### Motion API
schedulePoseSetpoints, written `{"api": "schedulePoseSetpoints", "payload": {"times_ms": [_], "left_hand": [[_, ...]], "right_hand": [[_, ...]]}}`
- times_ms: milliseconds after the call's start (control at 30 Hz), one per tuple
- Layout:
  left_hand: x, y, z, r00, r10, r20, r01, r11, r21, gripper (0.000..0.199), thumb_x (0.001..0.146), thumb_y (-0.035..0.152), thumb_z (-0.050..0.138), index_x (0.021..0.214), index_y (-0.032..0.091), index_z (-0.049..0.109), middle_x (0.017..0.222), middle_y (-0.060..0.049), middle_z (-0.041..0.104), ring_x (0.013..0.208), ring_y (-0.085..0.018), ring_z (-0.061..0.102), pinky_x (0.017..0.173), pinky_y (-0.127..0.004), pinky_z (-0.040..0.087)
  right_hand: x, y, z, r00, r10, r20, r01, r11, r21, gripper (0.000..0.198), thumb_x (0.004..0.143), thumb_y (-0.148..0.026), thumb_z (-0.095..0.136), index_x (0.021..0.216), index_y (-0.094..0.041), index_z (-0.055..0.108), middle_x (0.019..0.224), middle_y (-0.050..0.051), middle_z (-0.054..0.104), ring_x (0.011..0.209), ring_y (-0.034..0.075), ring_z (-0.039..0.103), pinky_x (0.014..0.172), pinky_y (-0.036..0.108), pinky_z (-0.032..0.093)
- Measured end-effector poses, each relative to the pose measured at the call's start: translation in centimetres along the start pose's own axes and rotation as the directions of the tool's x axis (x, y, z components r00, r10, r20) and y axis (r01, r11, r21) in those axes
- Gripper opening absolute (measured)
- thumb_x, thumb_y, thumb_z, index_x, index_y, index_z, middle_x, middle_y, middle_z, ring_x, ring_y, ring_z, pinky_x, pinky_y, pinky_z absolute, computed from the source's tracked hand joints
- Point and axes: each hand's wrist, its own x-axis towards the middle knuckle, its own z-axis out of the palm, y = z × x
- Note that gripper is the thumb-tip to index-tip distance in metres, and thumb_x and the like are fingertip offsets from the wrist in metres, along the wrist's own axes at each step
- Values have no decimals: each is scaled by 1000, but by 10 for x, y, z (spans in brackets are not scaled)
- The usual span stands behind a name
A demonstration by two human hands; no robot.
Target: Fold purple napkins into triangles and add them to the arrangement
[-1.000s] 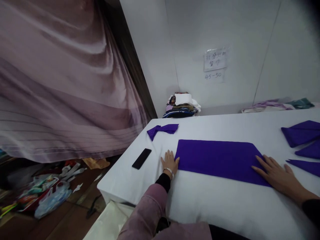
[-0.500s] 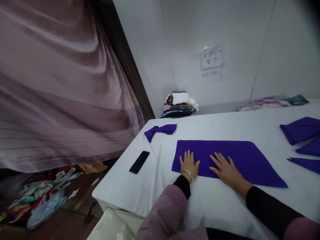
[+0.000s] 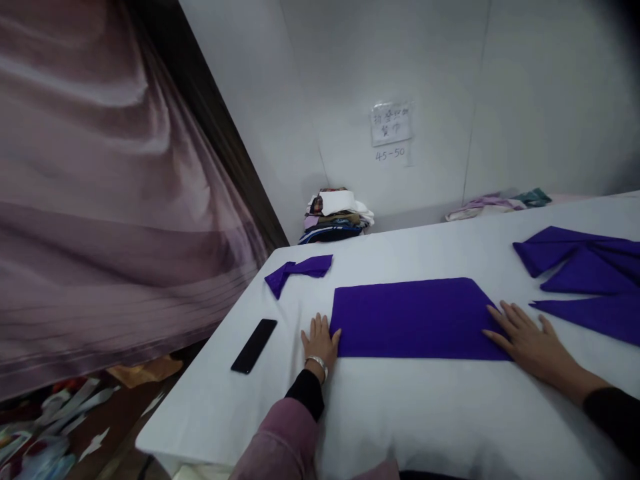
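Note:
A purple cloth napkin (image 3: 410,320) lies flat and smooth on the white-covered table (image 3: 400,407), with a slanted right edge. My left hand (image 3: 321,341) rests palm down at its left edge, fingers spread, thumb by the cloth. Over at the right edge, my right hand (image 3: 533,337) lies flat with fingers apart, its fingertips on or beside the napkin's right corner. Neither hand grips anything.
A folded purple napkin shaped like a bow (image 3: 299,270) lies at the back left, with a black phone (image 3: 254,345) nearer me. More folded purple napkins (image 3: 583,267) lie at right. Stacked clothes (image 3: 336,217) stand by the wall. A pink curtain (image 3: 110,200) hangs left.
My hands have moved apart from the middle of the napkin: the left to its left edge, the right to its right edge. The camera view has shifted to the right.

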Motion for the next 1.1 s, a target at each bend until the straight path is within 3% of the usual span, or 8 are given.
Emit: {"api": "schedulePoseSetpoints", "payload": {"times_ms": [133,233,367,433,533,767,1000,1100], "left_hand": [[8,56,-15,977,208,-53,-211,975,-64,62,90,50,17,141,16,25,151,-8,15,138,-25,12,109,-54,14],[23,106,-20,923,379,-70,-384,919,-86,60,90,49,18,141,17,26,151,-6,17,138,-23,13,110,-52,12],[52,135,-14,920,390,-34,-392,917,-73,58,90,45,20,140,16,29,150,-7,18,138,-24,13,110,-54,10],[65,130,-8,939,343,-14,-343,936,-79,62,89,50,22,140,16,29,150,-8,19,138,-25,13,109,-55,9],[77,113,0,951,310,-24,-311,945,-101,68,87,57,20,140,16,28,149,-8,21,138,-25,14,110,-53,10],[83,100,11,941,330,-77,-337,934,-120,67,87,58,20,139,16,30,148,-8,24,138,-25,14,110,-51,10],[85,101,7,940,334,-77,-342,912,-226,64,88,55,27,138,16,31,147,-9,27,137,-24,16,110,-50,9],[88,85,0,969,230,-93,-247,921,-302,59,89,48,31,138,14,31,148,-9,25,137,-22,19,109,-44,19]], "right_hand": [[43,-78,-12,997,-42,58,41,999,10,66,86,-59,23,138,-20,36,146,13,30,134,31,21,104,57,14],[84,-141,-9,976,-189,111,174,976,129,67,88,-59,20,140,-18,33,146,12,30,135,29,22,106,54,13],[125,-176,9,944,-244,222,201,959,201,67,89,-55,19,140,-13,33,146,14,28,135,28,19,107,52,11],[134,-164,17,941,-226,251,177,963,203,70,88,-58,20,140,-13,33,146,14,27,135,28,19,107,52,10],[138,-115,22,952,-155,265,112,979,169,73,86,-63,21,140,-15,33,147,13,26,136,28,18,108,51,11],[129,9,15,954,198,227,-198,980,-20,70,86,-61,21,140,-18,32,148,10,25,136,28,17,106,53,13],[131,23,9,930,255,266,-269,963,18,63,88,-53,24,138,-16,33,147,11,27,136,27,18,107,53,15],[120,9,-2,928,266,260,-290,955,59,63,89,-52,23,139,-16,31,147,12,28,135,27,19,105,54,19]]}}
